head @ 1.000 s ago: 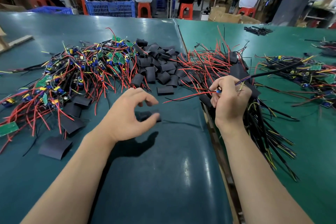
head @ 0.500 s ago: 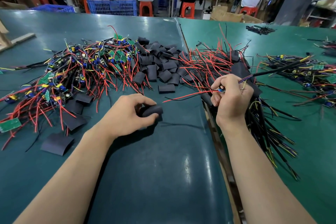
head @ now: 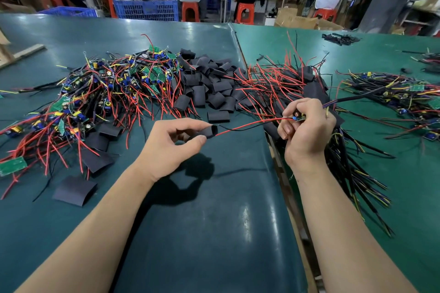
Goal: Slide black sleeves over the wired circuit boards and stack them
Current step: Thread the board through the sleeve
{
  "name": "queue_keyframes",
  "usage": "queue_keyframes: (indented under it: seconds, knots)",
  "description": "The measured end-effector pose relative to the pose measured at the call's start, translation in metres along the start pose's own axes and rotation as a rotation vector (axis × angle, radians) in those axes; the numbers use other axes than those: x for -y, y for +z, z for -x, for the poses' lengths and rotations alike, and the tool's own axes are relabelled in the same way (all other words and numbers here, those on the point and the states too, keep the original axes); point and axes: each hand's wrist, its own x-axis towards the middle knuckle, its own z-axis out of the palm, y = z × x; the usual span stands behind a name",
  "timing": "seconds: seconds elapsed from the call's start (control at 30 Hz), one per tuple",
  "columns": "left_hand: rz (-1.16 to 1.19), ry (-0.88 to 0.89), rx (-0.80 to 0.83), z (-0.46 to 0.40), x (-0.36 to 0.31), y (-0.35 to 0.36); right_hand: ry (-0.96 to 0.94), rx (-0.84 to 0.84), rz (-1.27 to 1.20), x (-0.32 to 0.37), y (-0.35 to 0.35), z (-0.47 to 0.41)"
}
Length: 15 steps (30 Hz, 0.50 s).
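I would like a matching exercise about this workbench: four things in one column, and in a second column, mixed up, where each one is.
Things:
1. black sleeve
2. small circuit board
3. pile of loose black sleeves
4. blue crate

Places:
A. on the floor beyond the table, among the red stools
B. pinched in the left hand, with a red and a black wire at its open end
C. on the table between two heaps of red wires
D. held in the right hand

Pairs: 1-B, 2-D, 3-C, 4-A
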Motion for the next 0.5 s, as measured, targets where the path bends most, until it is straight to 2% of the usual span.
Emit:
queue_keyframes:
  seconds: [0.2,0.5]
  knots:
    - [0.001,-0.011,0.047,0.0011,-0.0013,-0.0012,0.028,-0.031,-0.027,0.0001,-0.0011,-0.0018]
    - [0.056,0.006,0.002,0.0012,-0.0045,-0.0026,0.024,-0.014,0.037,-0.0029,0.0005,-0.0005]
